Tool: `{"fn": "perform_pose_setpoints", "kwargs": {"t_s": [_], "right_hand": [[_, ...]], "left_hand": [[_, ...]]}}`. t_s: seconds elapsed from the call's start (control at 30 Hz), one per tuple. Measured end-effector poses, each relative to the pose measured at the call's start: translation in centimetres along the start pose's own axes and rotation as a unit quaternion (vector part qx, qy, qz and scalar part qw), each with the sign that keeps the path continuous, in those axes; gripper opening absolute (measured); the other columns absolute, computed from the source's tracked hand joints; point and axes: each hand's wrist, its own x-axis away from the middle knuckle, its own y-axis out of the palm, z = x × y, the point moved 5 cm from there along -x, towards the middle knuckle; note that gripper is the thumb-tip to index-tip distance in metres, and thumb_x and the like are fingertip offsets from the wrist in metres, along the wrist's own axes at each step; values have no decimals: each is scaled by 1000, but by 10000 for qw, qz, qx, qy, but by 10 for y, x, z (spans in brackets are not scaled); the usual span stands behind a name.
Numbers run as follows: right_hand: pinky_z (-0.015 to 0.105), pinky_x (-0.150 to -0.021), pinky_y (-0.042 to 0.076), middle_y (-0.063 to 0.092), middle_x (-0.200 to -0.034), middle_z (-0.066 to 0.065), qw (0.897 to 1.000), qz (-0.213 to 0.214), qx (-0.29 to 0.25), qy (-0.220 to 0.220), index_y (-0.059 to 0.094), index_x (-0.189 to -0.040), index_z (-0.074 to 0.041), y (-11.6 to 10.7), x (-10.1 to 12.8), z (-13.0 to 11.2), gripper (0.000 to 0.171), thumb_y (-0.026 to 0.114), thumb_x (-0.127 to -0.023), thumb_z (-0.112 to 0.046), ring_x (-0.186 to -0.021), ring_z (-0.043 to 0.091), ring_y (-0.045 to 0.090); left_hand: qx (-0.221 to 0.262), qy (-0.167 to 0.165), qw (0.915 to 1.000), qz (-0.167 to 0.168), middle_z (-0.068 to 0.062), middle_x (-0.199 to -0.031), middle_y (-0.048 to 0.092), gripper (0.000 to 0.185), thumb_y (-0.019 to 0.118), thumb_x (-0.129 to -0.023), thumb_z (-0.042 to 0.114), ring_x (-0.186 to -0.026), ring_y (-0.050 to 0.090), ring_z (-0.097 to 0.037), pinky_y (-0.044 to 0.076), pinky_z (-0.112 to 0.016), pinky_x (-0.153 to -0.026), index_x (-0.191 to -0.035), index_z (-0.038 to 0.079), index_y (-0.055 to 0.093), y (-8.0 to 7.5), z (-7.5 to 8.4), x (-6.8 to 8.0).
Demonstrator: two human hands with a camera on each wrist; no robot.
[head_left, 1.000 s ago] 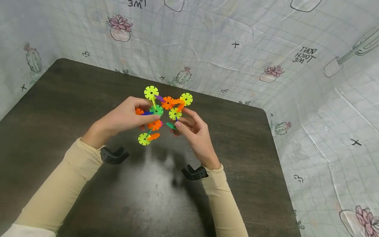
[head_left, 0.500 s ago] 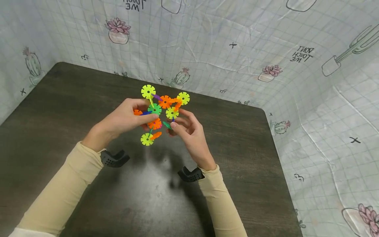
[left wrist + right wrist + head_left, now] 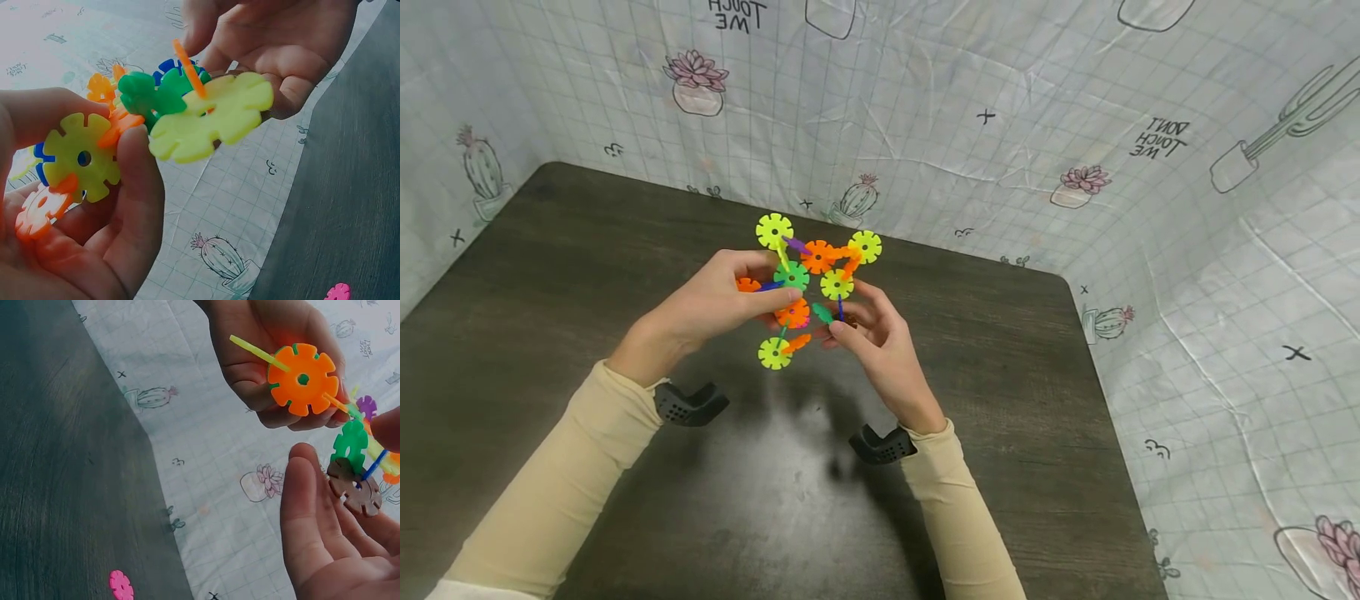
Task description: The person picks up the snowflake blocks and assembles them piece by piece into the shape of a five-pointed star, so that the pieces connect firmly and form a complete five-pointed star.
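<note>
Left hand (image 3: pixel 715 302): centre of the head view, thumb and fingers curled round the toy (image 3: pixel 805 279), clamped on its orange and yellow discs.
Right hand (image 3: pixel 880 346): just right of centre, fingertips pinched on a green disc (image 3: pixel 822 313) at the toy's lower right edge.
Toy: cluster of notched plastic discs slotted together, held up above the table (image 3: pixel 550 275), not touching it.
Loose piece: pink disc (image 3: pixel 121 585) lay on the table, lower left of the right wrist view, well apart from both hands.
Backdrop: cloth (image 3: pixel 1075 125) with cactus prints, upper part of the head view.
Handling note: steadying hand was best kept firm near the joint; green disc's notch probably needed lining up square with its neighbour's slot, then a straight push, or nearby joints might pop loose.
</note>
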Motion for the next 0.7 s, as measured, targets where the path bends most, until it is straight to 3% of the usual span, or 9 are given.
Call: {"fn": "perform_pose_setpoints", "kwargs": {"t_s": [0.17, 0.43, 0.7], "right_hand": [[41, -88, 53, 55, -124, 18, 9998, -103, -180, -20, 31, -142, -13, -1, 3, 0, 54, 55, -94, -7, -95, 23, 67], [43, -86, 54, 62, -116, 15, 9997, -38, 4, -237, 35, -139, -10, -4, 3, -5, 51, 58, -93, -12, -93, 33, 66], [44, -83, 55, 61, -119, 16, 9994, -77, 36, -330, 40, -138, -11, -3, 5, -9, 46, 56, -95, -14, -84, 26, 68]], "left_hand": [[-34, 27, 10000, 1, -12, -99, 59, 35, 69, -86, 24, -73, 63, -34, 57, -37, -69, -115, 5, 61, 1, 1, 0], [-211, -70, 9998, 2, -12, -95, 59, 35, 70, -86, 28, -74, 61, -35, 55, -37, -70, -111, 5, 63, 3, 2, 0], [-430, -71, 9989, -190, -12, -96, 58, 32, 69, -86, 31, -72, 62, -30, 55, -41, -75, -107, 7, 63, 4, 5, 1]]}}
